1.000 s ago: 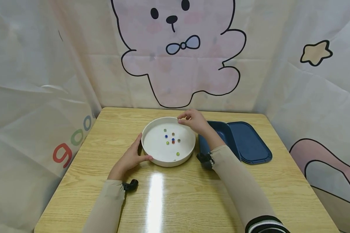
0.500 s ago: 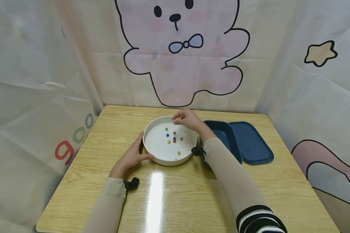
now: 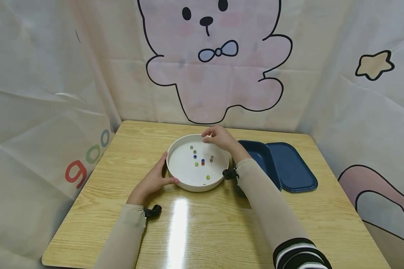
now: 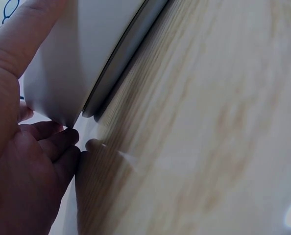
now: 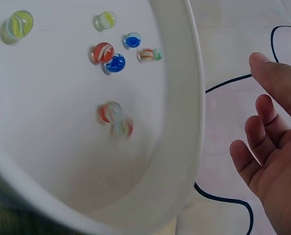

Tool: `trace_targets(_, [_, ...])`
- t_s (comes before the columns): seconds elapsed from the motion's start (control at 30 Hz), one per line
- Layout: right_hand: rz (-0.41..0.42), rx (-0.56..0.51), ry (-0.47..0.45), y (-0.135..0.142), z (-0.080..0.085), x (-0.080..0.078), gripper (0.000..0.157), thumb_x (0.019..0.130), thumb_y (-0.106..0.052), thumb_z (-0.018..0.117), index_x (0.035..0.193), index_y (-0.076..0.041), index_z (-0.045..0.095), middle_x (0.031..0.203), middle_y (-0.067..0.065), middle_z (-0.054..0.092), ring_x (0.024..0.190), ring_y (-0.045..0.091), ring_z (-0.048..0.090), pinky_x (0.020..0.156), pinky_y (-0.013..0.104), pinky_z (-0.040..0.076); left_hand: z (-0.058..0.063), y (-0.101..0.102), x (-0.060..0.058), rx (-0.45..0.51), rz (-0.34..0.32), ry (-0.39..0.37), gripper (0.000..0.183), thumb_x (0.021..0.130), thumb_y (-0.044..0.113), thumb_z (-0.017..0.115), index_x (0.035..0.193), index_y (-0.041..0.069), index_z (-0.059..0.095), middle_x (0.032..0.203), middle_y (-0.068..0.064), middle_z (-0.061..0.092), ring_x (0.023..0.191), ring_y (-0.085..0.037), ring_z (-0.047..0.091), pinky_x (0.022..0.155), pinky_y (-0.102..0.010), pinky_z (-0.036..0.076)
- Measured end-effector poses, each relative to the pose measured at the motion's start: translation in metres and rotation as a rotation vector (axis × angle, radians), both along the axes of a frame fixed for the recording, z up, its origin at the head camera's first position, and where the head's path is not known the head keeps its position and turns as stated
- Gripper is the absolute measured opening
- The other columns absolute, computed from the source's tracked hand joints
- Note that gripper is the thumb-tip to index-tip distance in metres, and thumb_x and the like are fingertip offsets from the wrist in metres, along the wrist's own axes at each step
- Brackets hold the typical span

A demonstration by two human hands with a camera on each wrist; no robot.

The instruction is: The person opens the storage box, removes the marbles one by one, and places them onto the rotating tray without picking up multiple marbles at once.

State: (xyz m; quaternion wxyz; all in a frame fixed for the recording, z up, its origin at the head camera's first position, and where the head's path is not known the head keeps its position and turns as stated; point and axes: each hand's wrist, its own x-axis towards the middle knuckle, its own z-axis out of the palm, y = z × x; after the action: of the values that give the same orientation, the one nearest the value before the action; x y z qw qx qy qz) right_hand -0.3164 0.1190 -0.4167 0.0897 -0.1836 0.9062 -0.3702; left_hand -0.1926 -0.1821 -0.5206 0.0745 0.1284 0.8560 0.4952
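Note:
A round white dish stands on the table with several coloured glass marbles on its floor. My left hand holds the dish's left side, thumb in front and fingers farther back; in the left wrist view the thumb lies along the outer wall. Above the dish's far right rim hovers my right hand. Its fingers are loosely bent, and I see nothing between them and the thumb. In the right wrist view two red-and-white marbles look blurred, close together.
Right of the dish is a dark blue box, partly covered by my right forearm. A matching blue lid lies beyond it. Printed cloth hangs behind and at both sides of the wooden table.
One more marble now shows in the dish, beside another on the right, and another has shifted left. My right hand moved left, then stayed over the far rim. My left hand keeps its hold.

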Motion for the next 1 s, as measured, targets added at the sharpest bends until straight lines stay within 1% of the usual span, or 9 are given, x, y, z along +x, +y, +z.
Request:
trace_targets(0.1, [-0.003,0.006,0.015,0.007,0.007,0.004,0.028,0.098,-0.032,0.073,0.12,-0.015,0.075,0.122,0.006,0.057,0.107,0.026,0.049,0.083,0.04,0.047,-0.002,0.001,0.0,-0.005,0.002,-0.002,0.134,0.075,0.048,0.09,0.167,0.017,-0.002,0.173,-0.005,0.002,0.159,-0.03,0.003,0.126,-0.059,0.011])
trace_targets(0.2, [-0.007,-0.011,0.032,0.017,0.015,0.009,0.029,0.098,-0.031,0.072,0.121,-0.013,0.074,0.122,0.008,0.055,0.109,0.028,0.047,0.084,0.042,0.045,-0.002,0.002,0.0,-0.011,0.005,-0.006,0.133,0.075,0.047,0.09,0.167,0.017,-0.002,0.173,-0.005,0.002,0.159,-0.031,0.003,0.126,-0.059,0.011])
trace_targets(0.27, [-0.011,-0.023,0.045,0.025,0.019,0.013,0.029,0.098,-0.031,0.073,0.12,-0.014,0.075,0.121,0.008,0.055,0.11,0.028,0.047,0.084,0.043,0.046,-0.002,0.002,0.0,-0.017,0.006,-0.007,0.134,0.075,0.047,0.09,0.167,0.017,-0.003,0.173,-0.005,0.002,0.159,-0.031,0.003,0.126,-0.059,0.011])
trace_targets(0.43, [-0.02,-0.046,0.116,0.045,0.027,0.026,0.022,0.097,-0.03,0.074,0.115,-0.018,0.076,0.117,0.005,0.057,0.108,0.027,0.049,0.083,0.042,0.046,0.0,0.001,0.0,-0.03,0.004,-0.011,0.135,0.074,0.053,0.088,0.167,0.02,-0.004,0.173,-0.004,0.001,0.159,-0.03,0.003,0.126,-0.058,0.011])
trace_targets(0.53, [-0.025,-0.059,0.144,0.057,0.029,0.034,0.022,0.098,-0.029,0.073,0.115,-0.017,0.077,0.117,0.006,0.056,0.105,0.027,0.048,0.082,0.043,0.045,0.0,0.0,0.0,-0.032,0.01,-0.012,0.135,0.073,0.054,0.088,0.167,0.021,-0.004,0.173,-0.004,0.001,0.159,-0.029,0.003,0.126,-0.058,0.011])
trace_targets(0.6, [-0.035,-0.063,0.161,0.065,0.029,0.039,0.021,0.098,-0.029,0.073,0.114,-0.016,0.077,0.117,0.006,0.057,0.104,0.027,0.048,0.083,0.043,0.045,0.0,0.001,0.0,-0.032,0.011,-0.009,0.135,0.073,0.052,0.088,0.167,0.019,-0.003,0.173,-0.004,0.002,0.159,-0.03,0.003,0.126,-0.058,0.011])
trace_targets(0.8, [-0.089,-0.077,0.19,0.088,0.029,0.054,0.019,0.097,-0.028,0.073,0.112,-0.017,0.077,0.116,0.004,0.058,0.102,0.024,0.049,0.087,0.042,0.045,0.001,0.001,0.0,-0.043,0.01,-0.011,0.134,0.074,0.053,0.088,0.167,0.018,-0.003,0.173,-0.005,0.002,0.159,-0.031,0.003,0.126,-0.059,0.011])
trace_targets(0.9, [-0.092,-0.087,0.194,0.098,0.029,0.062,0.021,0.098,-0.03,0.073,0.113,-0.016,0.077,0.117,0.006,0.057,0.102,0.024,0.049,0.087,0.043,0.046,0.002,0.002,0.001,-0.042,0.017,-0.007,0.135,0.073,0.054,0.088,0.167,0.019,-0.002,0.173,-0.006,0.002,0.159,-0.032,0.004,0.126,-0.06,0.011])
trace_targets(1.0, [-0.09,-0.094,0.203,0.107,0.03,0.071,0.021,0.098,-0.031,0.072,0.114,-0.018,0.076,0.117,0.005,0.056,0.103,0.024,0.049,0.09,0.043,0.046,0.002,0.004,0.002,-0.05,0.015,-0.001,0.134,0.075,0.051,0.088,0.167,0.018,-0.003,0.173,-0.006,0.002,0.159,-0.031,0.004,0.126,-0.059,0.011])
